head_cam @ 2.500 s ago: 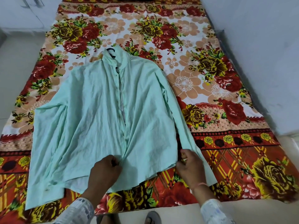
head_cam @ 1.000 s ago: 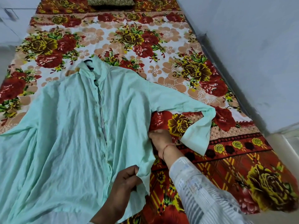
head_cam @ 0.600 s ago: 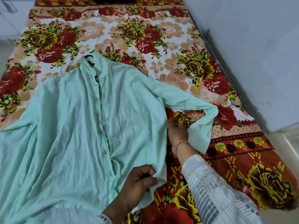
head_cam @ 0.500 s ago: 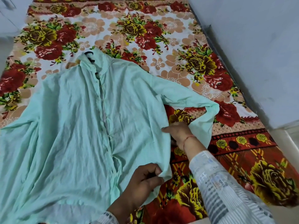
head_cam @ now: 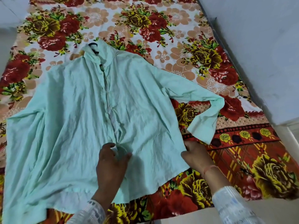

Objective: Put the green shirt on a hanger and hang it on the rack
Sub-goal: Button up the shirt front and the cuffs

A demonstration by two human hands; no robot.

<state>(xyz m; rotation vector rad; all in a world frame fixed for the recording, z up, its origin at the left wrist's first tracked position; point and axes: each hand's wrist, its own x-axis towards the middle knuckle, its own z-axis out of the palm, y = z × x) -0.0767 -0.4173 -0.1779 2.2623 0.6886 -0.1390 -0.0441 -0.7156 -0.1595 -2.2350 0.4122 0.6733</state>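
- The green shirt (head_cam: 77, 120) lies front up on the bed (head_cam: 242, 152), collar away from the person. A dark hook (head_cam: 93, 44) shows at the collar, so a hanger is probably already inside.
- Half a second ago the right front panel was lifted; it now lies flat.
- The left hand (head_cam: 111, 160) has moved from the hem corner to the button strip and pinches gathered cloth there.
- The right hand (head_cam: 196, 157) has left the armpit and pinches the side edge.
- The right sleeve (head_cam: 203, 117) remains bent at the elbow.
- Smoothing appears nearly complete. No rack is in view.
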